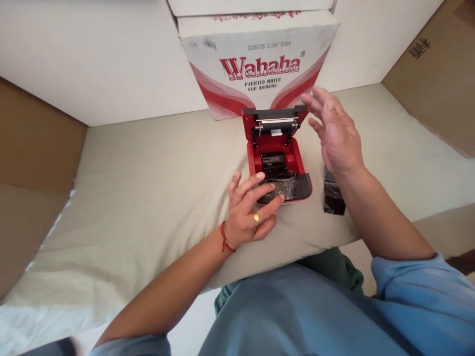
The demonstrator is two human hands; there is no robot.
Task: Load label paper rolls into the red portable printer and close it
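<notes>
A small red and black printer sits on the cloth with its lid raised, showing a roller and a metal bar under it. Inside lies something wrapped in shiny black plastic, and part of it reaches over the front edge. My left hand has its fingers spread, with the tips resting on the printer's front and the plastic. To the right of the lid, my right hand is raised and open, its fingertips close to the lid's edge; whether they touch it I cannot tell. It holds nothing.
A black plastic-wrapped block lies to the right of the printer, partly behind my right forearm. Directly behind stands a white and red Wahaha water carton. Brown cardboard boxes flank the beige cloth on the left and right.
</notes>
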